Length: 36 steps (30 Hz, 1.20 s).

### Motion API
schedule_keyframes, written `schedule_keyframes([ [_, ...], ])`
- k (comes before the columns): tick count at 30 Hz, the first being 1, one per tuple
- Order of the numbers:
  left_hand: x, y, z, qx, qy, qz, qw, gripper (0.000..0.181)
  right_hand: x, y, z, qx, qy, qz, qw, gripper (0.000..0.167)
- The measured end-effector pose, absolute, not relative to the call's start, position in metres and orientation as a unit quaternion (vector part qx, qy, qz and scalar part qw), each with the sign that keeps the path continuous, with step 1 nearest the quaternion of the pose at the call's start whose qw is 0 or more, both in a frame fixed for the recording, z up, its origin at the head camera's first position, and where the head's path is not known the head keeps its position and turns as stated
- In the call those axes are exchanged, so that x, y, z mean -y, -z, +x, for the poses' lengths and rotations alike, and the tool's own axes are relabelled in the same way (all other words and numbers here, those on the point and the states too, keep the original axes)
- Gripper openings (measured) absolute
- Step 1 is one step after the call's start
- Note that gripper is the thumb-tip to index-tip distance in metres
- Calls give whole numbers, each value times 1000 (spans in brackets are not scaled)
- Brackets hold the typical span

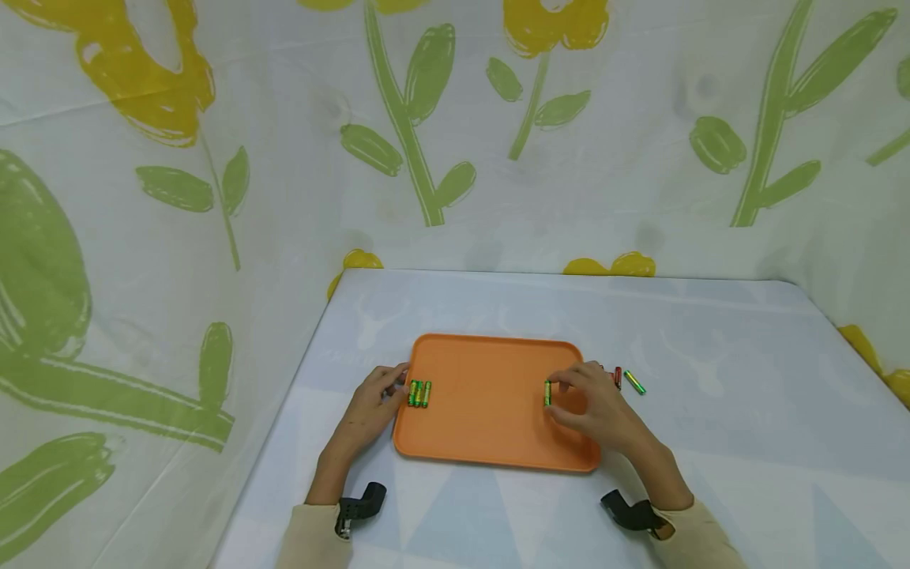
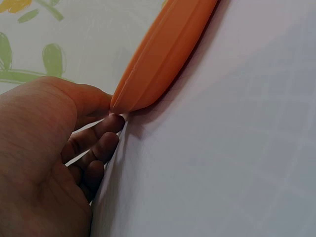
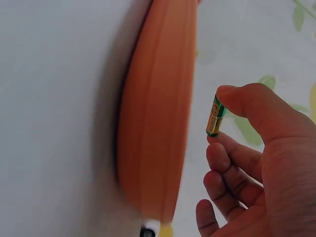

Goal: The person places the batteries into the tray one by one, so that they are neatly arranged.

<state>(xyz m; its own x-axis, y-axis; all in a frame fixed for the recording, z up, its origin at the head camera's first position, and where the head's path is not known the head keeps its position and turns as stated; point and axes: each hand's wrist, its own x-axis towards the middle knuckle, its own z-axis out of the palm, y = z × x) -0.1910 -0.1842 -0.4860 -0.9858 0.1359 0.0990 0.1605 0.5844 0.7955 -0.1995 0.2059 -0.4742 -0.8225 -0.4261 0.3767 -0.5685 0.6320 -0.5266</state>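
Orange tray and small cylindrical batteries, seen from the head and both wrists. The orange tray [image 1: 483,403] lies flat on a pale patterned table [image 1: 711,340]. Three green batteries [image 1: 419,393] stand in a row, side by side, at the tray's left end, their long axes running from near to far. The left hand [image 1: 373,403] is at the tray's left rim, its thumb and bent forefinger nearly closed together and pinching the edge. The right hand [image 1: 604,403], over the tray's right end, holds one green-and-gold battery [image 3: 216,116] by its two ends between thumb and forefinger; the gap between these digits is just the battery's length, and the remaining fingers are loosely bent. The held battery is raised above the tray rim. Beyond the right rim, on the table, lie a loose green battery [image 1: 635,382] and a red battery [image 1: 618,378] near it; the right hand covers part of this area, so the full number of red ones cannot be told. A flower-print cloth [image 1: 284,118] forms the background.
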Motion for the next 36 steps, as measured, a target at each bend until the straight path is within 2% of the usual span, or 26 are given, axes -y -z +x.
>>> schedule_keyframes([
  [5, 184, 486, -192, 892, 445, -83, 13, 46, -190, 476, -200, 889, -341, 283, 115, 35],
  [13, 184, 486, -193, 891, 448, -74, 5, 46, -163, 479, -203, 887, -353, 285, 88, 34],
  [36, 182, 486, -191, 891, 449, -68, 10, 46, -101, 487, -213, 889, -334, 305, 76, 37],
])
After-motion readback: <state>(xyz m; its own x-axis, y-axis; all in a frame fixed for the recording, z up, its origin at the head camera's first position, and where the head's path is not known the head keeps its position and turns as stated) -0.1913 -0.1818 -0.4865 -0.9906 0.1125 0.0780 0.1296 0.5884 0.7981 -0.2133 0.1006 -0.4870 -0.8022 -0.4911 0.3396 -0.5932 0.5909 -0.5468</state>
